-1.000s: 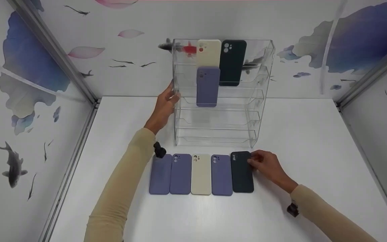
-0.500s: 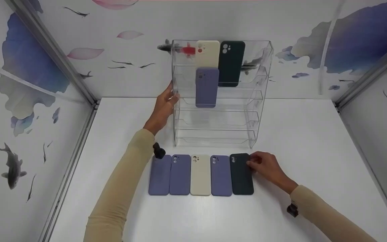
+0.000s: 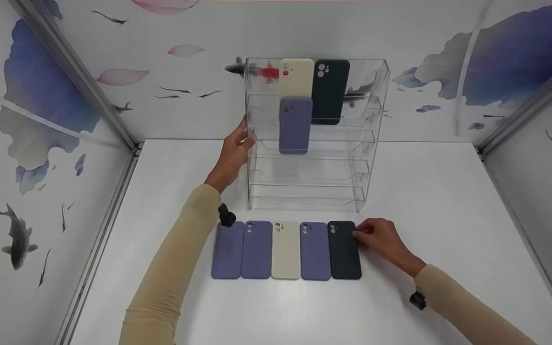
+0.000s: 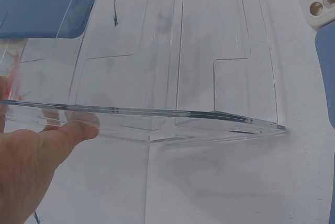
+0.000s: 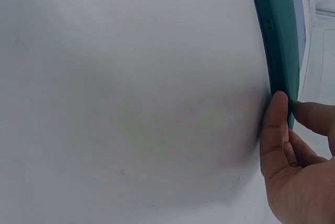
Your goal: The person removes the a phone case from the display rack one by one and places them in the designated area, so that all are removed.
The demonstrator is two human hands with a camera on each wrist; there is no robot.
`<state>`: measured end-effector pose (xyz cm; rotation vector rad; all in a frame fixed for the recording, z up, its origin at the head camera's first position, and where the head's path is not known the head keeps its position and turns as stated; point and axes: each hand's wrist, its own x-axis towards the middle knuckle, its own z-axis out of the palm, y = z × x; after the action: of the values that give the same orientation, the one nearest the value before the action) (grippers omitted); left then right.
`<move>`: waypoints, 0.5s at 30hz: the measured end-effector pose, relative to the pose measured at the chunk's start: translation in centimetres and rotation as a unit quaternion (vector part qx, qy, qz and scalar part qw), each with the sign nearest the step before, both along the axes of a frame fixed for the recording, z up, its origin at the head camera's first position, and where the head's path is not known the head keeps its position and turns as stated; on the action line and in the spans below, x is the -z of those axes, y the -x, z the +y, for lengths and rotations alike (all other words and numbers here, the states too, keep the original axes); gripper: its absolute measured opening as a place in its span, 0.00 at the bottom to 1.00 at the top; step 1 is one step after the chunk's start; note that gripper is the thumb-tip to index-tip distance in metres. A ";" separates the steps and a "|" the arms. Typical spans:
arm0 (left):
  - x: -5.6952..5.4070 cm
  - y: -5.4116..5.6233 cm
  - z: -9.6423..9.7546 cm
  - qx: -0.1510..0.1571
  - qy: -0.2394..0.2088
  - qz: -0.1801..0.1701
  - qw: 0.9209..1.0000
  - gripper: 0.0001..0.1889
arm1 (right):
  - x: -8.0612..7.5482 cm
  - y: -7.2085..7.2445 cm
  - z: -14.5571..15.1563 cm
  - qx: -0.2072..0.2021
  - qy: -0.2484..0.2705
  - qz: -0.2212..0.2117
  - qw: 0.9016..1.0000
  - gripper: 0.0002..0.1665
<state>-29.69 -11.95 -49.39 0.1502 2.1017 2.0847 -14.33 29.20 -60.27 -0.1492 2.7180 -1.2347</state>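
My left hand (image 3: 233,151) grips the left side of a clear acrylic display rack (image 3: 309,191) with stepped tiers; in the left wrist view, the thumb and fingers lie around its side panel (image 4: 188,114). At the right end of a row of phone cases, my right hand (image 3: 381,238) pinches the upper right edge of a dark green phone case (image 3: 345,251). The right wrist view has thumb and fingertips on the edge of this green case (image 5: 285,35). The row also holds a cream case (image 3: 286,254) and purple cases (image 3: 315,254), laid side by side on the table.
In the rack's upper tiers stand a cream case (image 3: 296,79), another dark green case (image 3: 331,93) and a purple case (image 3: 295,127). The white table (image 3: 276,311) is enclosed by printed panels (image 3: 41,120) at the back and sides. Each wrist carries a small black camera (image 3: 226,215).
The dark green case in my right hand has shifted slightly toward me, its top edge coming level with the row. My left hand stays on the rack.
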 end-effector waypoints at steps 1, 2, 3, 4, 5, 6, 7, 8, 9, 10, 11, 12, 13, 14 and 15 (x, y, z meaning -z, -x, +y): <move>0.0 0.0 0.1 0.000 -0.001 0.001 1.000 0.38 | 0.0 0.0 0.1 0.000 0.000 0.000 1.000 0.05; -0.1 0.0 0.1 0.000 -0.002 0.001 1.000 0.38 | -0.1 0.0 0.1 0.001 0.002 -0.001 1.000 0.05; -0.1 -0.1 0.1 0.000 -0.001 0.002 1.000 0.37 | -0.2 0.0 0.2 0.000 0.005 0.000 1.000 0.05; -0.1 -0.1 0.2 0.001 -0.001 0.002 1.000 0.37 | -0.3 0.0 0.3 0.000 0.011 0.001 1.000 0.06; -0.2 -0.1 0.2 0.001 -0.001 0.003 1.000 0.37 | -0.5 0.1 0.4 0.001 0.016 0.004 1.000 0.07; -0.2 -0.1 0.2 0.001 0.000 0.002 1.000 0.37 | -0.7 0.2 0.5 0.000 0.021 0.008 1.000 0.08; -0.2 -0.1 0.2 0.001 -0.001 0.001 1.000 0.37 | -0.9 0.3 0.5 0.001 0.026 0.012 1.000 0.09; -0.2 -0.1 0.2 0.002 -0.002 0.000 1.000 0.38 | -1.2 0.3 0.6 0.001 0.030 0.018 0.999 0.10; -0.2 -0.1 0.1 0.002 -0.004 -0.001 1.000 0.38 | -1.5 0.4 0.7 0.001 0.031 0.024 0.999 0.10; -0.2 -0.1 0.1 0.003 -0.006 -0.002 1.000 0.38 | -1.8 0.6 0.7 0.000 0.031 0.032 0.999 0.11; -0.2 -0.1 0.1 0.003 -0.008 -0.003 1.000 0.38 | -2.1 0.7 0.8 0.000 0.029 0.039 0.999 0.11; -0.2 -0.1 0.1 0.005 -0.011 -0.003 1.000 0.38 | -2.3 0.8 0.9 0.000 0.027 0.046 0.999 0.11; -0.2 -0.1 0.0 0.006 -0.014 -0.003 1.000 0.38 | -2.6 1.0 0.9 0.000 0.025 0.052 0.998 0.11; -0.1 -0.1 0.0 0.006 -0.015 -0.002 1.000 0.38 | -2.8 1.1 1.0 -0.001 0.024 0.059 0.998 0.11; -0.1 -0.1 0.0 0.006 -0.014 -0.001 1.000 0.38 | -3.0 1.3 1.1 -0.001 0.020 0.065 0.998 0.11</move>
<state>-29.56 -11.95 -49.29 0.1634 2.0648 2.1079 -15.60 30.28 -57.30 -0.2462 2.8019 -1.3250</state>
